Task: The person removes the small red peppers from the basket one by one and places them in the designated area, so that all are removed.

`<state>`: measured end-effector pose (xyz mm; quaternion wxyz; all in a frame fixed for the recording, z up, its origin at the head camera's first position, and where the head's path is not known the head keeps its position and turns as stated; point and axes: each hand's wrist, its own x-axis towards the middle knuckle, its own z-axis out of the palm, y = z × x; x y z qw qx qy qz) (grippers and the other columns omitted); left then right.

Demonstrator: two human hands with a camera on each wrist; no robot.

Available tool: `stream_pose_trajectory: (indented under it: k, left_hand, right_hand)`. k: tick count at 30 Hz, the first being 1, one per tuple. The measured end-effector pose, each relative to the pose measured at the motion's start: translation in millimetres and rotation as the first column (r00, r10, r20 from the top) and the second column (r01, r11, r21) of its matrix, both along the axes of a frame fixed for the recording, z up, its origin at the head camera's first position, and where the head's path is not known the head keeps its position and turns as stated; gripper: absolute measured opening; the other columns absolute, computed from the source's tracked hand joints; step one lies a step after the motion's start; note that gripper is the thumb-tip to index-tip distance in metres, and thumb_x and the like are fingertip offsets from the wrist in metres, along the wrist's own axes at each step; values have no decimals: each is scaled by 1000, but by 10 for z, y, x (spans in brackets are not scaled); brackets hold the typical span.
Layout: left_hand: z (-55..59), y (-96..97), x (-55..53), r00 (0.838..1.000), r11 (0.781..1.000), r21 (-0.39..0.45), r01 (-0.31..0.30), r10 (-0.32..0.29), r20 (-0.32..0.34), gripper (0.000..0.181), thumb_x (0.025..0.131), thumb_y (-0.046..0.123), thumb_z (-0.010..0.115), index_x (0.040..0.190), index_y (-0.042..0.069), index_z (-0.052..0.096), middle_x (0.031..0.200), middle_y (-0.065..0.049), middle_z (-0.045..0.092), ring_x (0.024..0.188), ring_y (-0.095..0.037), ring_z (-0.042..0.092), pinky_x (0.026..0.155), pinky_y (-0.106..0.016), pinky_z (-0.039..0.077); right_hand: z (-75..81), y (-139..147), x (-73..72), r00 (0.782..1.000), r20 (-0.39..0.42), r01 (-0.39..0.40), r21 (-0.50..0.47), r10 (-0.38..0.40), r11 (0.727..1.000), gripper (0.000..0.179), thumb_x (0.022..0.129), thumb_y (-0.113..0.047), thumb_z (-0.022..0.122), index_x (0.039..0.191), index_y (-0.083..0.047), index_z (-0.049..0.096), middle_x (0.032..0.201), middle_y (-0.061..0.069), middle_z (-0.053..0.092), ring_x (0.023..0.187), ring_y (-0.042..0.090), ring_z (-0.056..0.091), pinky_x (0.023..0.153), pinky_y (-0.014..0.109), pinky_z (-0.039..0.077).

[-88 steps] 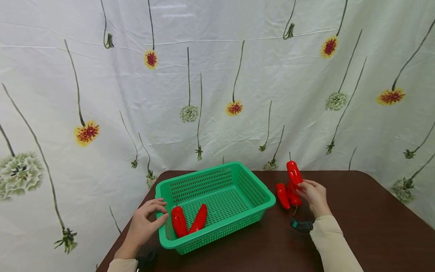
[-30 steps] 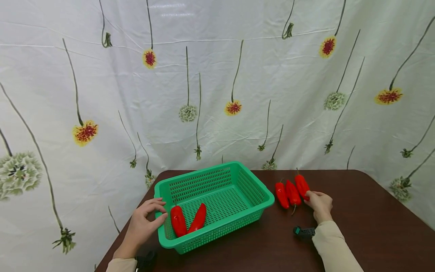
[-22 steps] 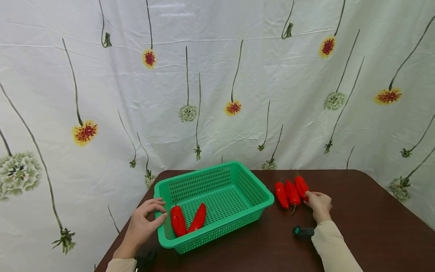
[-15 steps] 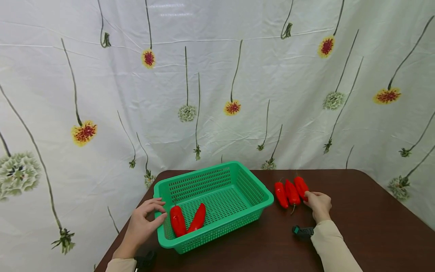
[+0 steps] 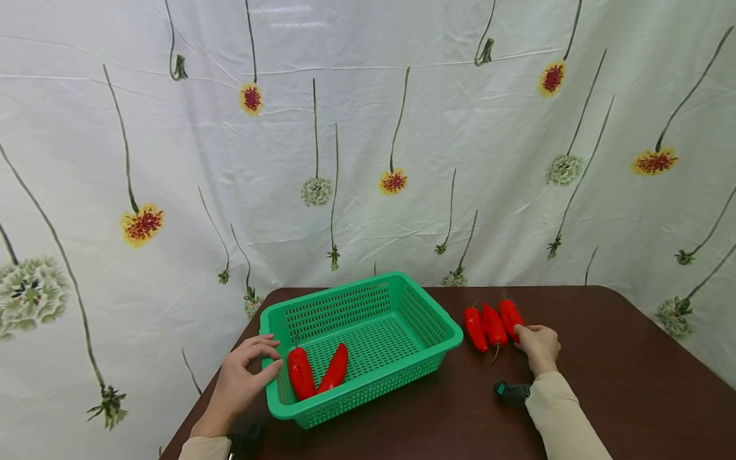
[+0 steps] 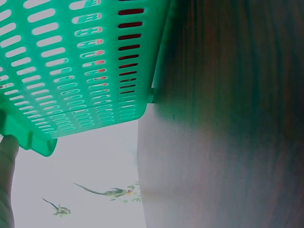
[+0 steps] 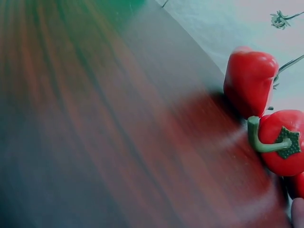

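Note:
My right hand [image 5: 539,348] pinches the near end of a red chili pepper [image 5: 509,315] lying on the table at the right of two others. Those two peppers, one on the left [image 5: 475,329] and one in the middle [image 5: 494,326], lie side by side. The right wrist view shows the middle pepper's green stem [image 7: 270,145] close up, with a fingertip [image 7: 298,211] at the corner. My left hand [image 5: 241,377] holds the left rim of a green plastic basket [image 5: 368,390]. Inside the basket lie two more red peppers, one upright-pointing [image 5: 301,374] and one slanted [image 5: 335,369].
Everything stands on a dark brown wooden table [image 5: 621,377]. A flower-printed white curtain [image 5: 368,147] hangs close behind its far edge. Black straps sit at both wrists, the right strap [image 5: 513,391] showing most.
The right hand has lowered its pepper from above the others to the table, at their right. In the last half second it barely shifts. The left hand and basket keep their places.

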<state>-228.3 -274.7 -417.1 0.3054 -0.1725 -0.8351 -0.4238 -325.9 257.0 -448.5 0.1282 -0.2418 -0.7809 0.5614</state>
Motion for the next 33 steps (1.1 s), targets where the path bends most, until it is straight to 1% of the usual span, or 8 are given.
stream_pose_trajectory:
  k: [2,4,8,12,20,27,33]
  left_hand:
    - [-1,-7,-8,1000,1000,-8,-4,4,11,15,81,-6,76,83,8,71,110,-20,69,114,15,49,89,-1,42]
    - [-5,-15,-15,1000,1000,-15,-9,9,21,14,81,-6,76,83,7,71,111,-20,69,115,16,48,89,-1,42]
    - [-13,-21,-25,1000,1000,-19,-9,9,23,13,81,-6,75,83,6,71,111,-20,69,115,16,47,89,-1,42]
    - [-15,-21,-29,1000,1000,-24,-8,9,12,14,80,-7,75,83,6,71,110,-20,70,115,16,48,89,-1,41]
    - [-5,-14,-14,1000,1000,-24,-11,11,-1,15,80,-7,76,82,7,71,109,-19,70,114,14,49,89,-2,41]
    - [13,4,9,1000,999,-30,-21,21,-17,22,80,-4,78,81,17,72,108,-17,71,114,13,50,90,-2,41]
    - [15,6,13,1000,999,-29,-21,20,-14,19,80,-4,78,82,14,72,108,-17,71,114,14,49,90,-2,41]
  right_hand:
    - [3,-1,5,1000,11,-11,30,10,999,46,88,-18,58,122,14,59,126,35,54,62,8,68,97,51,51]
    - [5,1,10,999,21,-25,56,24,998,46,88,-19,57,120,13,58,126,36,55,64,12,71,99,55,48]
    - [12,14,14,998,37,-47,77,44,996,45,90,-21,57,120,12,57,127,36,55,70,20,75,104,58,42]
    - [16,27,13,998,41,-57,76,54,995,45,90,-22,56,120,12,57,127,36,54,73,22,76,108,59,38]
    - [23,37,25,996,37,-79,75,76,994,46,91,-22,55,120,14,55,128,38,51,73,25,76,107,59,40]
    - [26,37,35,997,34,-76,76,74,994,47,91,-22,54,120,14,56,127,38,51,69,21,75,103,58,45]
    - [39,29,47,998,38,-61,98,58,993,44,91,-22,54,116,13,59,126,39,54,66,21,74,103,61,42]
